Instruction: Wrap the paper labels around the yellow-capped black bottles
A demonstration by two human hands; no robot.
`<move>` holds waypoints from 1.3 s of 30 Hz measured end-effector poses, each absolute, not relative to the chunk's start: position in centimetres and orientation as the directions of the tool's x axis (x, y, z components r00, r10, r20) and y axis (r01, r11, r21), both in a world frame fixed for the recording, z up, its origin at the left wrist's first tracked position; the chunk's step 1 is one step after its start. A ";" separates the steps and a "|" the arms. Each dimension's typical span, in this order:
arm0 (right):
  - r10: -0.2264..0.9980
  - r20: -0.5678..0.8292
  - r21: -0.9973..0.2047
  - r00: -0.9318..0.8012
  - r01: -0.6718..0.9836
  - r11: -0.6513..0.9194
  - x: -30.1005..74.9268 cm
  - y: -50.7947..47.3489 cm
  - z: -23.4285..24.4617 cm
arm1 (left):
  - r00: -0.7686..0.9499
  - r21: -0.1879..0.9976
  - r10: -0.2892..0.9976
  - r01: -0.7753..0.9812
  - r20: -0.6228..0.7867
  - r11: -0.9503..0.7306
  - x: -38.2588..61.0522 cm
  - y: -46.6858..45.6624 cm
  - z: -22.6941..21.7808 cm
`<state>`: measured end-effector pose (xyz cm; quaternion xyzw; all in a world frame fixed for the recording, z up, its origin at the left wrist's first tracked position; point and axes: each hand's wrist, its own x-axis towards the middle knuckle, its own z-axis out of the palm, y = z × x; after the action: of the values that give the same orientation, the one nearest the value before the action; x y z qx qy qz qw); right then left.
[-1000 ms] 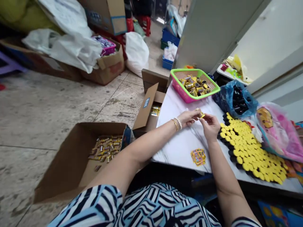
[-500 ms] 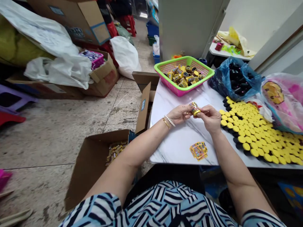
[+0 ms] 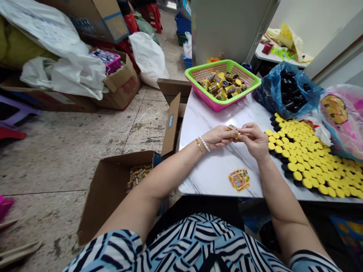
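Observation:
Between my two hands is a small cylindrical jar with a colourful yellow printed label, held just over the table. My left hand is closed around its left side. My right hand pinches its right end with thumb and fingertips, which cover part of it. Nearer my body, a loose pile of printed yellow labels lies flat on the white marbled table. To the right stand many black jars with yellow lids, packed close together.
Behind my hands, a green-rimmed pink basket holds many labelled jars. A blue plastic bag with black pieces and a pink printed bag stand at the right. Left of the table, an open cardboard box contains more jars.
The jar has turned in my fingers and is now tipped more onto its side. My right fingers have shifted over its label. The view has moved slightly.

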<state>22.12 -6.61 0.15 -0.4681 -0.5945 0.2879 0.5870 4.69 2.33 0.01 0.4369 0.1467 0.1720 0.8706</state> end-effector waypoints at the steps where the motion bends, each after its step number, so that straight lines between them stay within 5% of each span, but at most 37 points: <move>1: 0.892 0.430 -0.892 0.137 0.218 0.396 22.2 -6.6 0.1 | 0.900 0.809 0.424 -0.174 -0.100 0.561 4.7 2.3 0.0; 7: 0.888 0.418 -0.908 0.193 0.119 0.402 22.4 -6.5 -0.4 | 0.882 0.797 0.454 -0.181 -0.128 0.576 5.1 2.4 -0.7; 11: 0.861 0.493 -0.851 0.125 0.272 0.448 22.5 -6.3 -0.3 | 0.821 0.794 0.548 -0.222 -0.160 0.566 5.5 2.0 -0.9; 17: 0.727 0.656 -0.735 0.202 0.390 0.554 22.3 -6.1 -0.7 | 0.835 0.763 0.522 -0.222 -0.173 0.607 5.1 2.1 0.1; 26: 0.702 0.695 -0.627 0.154 0.608 0.487 21.9 -6.7 -0.2 | 0.841 0.726 0.488 -0.183 -0.234 0.663 5.2 1.7 0.2; 33: 0.735 0.664 -0.656 0.135 0.575 0.488 22.2 -6.5 -0.1 | 0.809 0.750 0.531 -0.184 -0.251 0.635 5.0 1.8 0.5; 39: 0.682 0.723 -0.561 0.112 0.671 0.485 22.7 -6.6 -0.1 | 0.815 0.708 0.507 -0.182 -0.280 0.682 5.4 1.7 0.2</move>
<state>22.71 -6.60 -0.15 -0.5075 -0.6664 0.0047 0.5462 5.39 1.65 0.17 0.3481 0.2340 0.1942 0.8868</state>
